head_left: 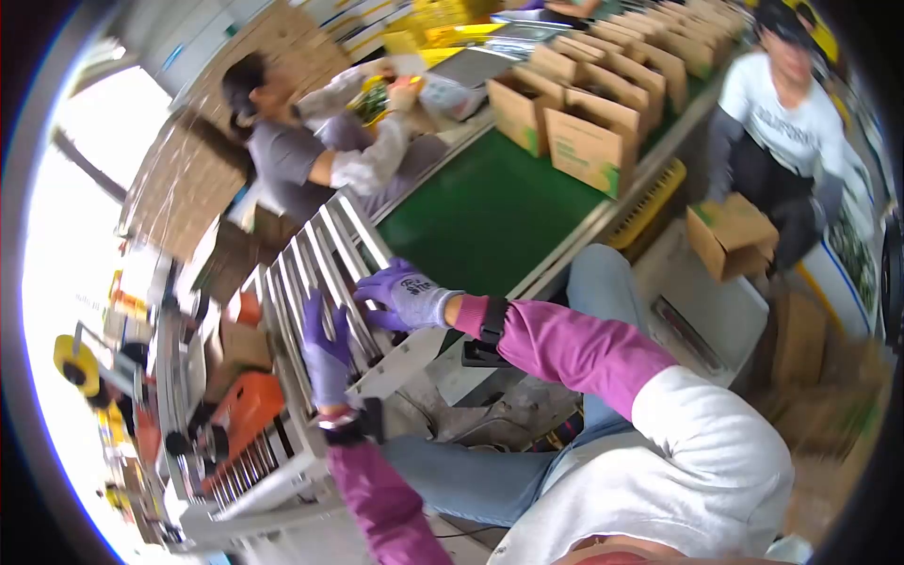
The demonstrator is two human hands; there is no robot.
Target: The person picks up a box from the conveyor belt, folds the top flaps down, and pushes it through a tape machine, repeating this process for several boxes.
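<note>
Metal rollers run between the sealing machine and the green conveyor belt. Over these rollers is my left hand, in a purple glove, its fingers spread and nothing in it. My right hand, gloved the same way, is at the rollers' edge beside the belt's near end, fingers apart and holding nothing. Whether either hand touches the rollers is hard to tell. Open cardboard boxes stand in rows farther up the belt.
A co-worker sits left of the belt, handling a yellow-and-green item. At the right another person holds an open cardboard box. The machine with orange parts stands at the left. Stacked cardboard is behind it.
</note>
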